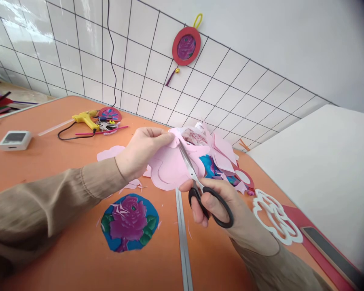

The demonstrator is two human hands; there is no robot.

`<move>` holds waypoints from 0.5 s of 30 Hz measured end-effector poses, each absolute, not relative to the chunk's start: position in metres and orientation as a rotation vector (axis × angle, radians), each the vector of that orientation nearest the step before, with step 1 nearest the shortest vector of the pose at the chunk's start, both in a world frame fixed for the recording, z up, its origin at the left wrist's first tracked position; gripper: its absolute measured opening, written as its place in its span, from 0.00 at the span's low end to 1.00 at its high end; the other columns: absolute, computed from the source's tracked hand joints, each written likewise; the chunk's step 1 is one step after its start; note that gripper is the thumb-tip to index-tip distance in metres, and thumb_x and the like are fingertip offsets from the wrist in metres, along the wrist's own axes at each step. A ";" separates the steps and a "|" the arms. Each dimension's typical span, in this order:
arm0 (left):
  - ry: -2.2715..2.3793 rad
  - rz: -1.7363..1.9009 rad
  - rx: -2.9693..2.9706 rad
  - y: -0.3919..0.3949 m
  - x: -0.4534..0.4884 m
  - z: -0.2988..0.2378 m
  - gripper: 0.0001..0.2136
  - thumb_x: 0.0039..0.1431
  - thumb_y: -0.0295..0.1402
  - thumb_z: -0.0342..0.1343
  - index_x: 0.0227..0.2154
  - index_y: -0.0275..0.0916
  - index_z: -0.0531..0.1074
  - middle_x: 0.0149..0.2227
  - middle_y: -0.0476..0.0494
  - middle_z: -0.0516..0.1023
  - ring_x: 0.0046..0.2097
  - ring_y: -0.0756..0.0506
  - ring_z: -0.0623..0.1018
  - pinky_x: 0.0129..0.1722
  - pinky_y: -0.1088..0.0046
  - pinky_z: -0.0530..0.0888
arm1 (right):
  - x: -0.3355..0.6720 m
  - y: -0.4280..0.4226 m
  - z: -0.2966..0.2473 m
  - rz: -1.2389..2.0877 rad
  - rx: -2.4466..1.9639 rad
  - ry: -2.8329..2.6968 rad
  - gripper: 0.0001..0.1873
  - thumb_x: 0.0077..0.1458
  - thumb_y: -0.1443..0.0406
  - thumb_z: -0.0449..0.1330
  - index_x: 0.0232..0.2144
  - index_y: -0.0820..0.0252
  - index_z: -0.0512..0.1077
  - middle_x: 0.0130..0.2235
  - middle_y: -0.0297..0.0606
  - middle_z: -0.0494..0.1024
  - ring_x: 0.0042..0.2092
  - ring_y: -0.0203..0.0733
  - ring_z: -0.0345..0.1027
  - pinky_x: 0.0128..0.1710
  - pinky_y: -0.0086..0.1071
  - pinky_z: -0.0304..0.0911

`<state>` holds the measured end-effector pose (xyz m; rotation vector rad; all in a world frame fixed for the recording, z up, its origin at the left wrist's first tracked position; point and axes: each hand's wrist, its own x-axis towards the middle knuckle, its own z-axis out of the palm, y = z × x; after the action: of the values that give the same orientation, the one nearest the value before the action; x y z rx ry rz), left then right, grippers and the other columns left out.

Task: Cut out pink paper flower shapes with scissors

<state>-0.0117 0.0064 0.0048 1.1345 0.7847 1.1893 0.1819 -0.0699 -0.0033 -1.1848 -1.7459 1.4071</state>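
Left grip [142, 149]: we pinch the pink sheet [176, 161] | Right grip [235, 204]: we hold scissors [192, 174] | Done: rose piece [130, 222] looks cut out | Remaining: sheet appears part-cut

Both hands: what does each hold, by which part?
Right hand: black-handled metal scissors, by the finger loops. Left hand: thin pink sheet, by its upper edge.

The paper [170, 165] is pale pink, in the middle of the view, with a rounded lower edge, a curved line running just inside it and a narrow tongue sticking out rightward. The scissors [192, 174] have silver blades and black loop handles, the loops spread apart. They slant, tips up and leftward, the blades at the paper's upper part.
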 end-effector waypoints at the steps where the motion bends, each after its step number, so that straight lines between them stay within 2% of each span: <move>1: 0.783 1.188 1.132 0.006 -0.012 0.005 0.11 0.54 0.33 0.59 0.20 0.34 0.70 0.19 0.52 0.67 0.22 0.54 0.65 0.21 0.77 0.59 | 0.182 -0.070 -0.004 1.414 -1.184 -1.747 0.29 0.55 0.42 0.58 0.39 0.62 0.73 0.21 0.31 0.72 0.20 0.29 0.62 0.21 0.25 0.63; 15: 0.785 1.202 1.074 0.004 -0.008 0.004 0.09 0.53 0.32 0.58 0.20 0.34 0.71 0.20 0.51 0.69 0.22 0.53 0.67 0.22 0.77 0.61 | 0.175 -0.073 -0.005 1.382 -1.270 -1.687 0.31 0.53 0.40 0.59 0.39 0.64 0.71 0.22 0.34 0.72 0.20 0.32 0.63 0.20 0.28 0.62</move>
<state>-0.0082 0.0040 0.0043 1.0738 0.7852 1.2020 0.1747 -0.0729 -0.0048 -1.2695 -1.6872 1.3821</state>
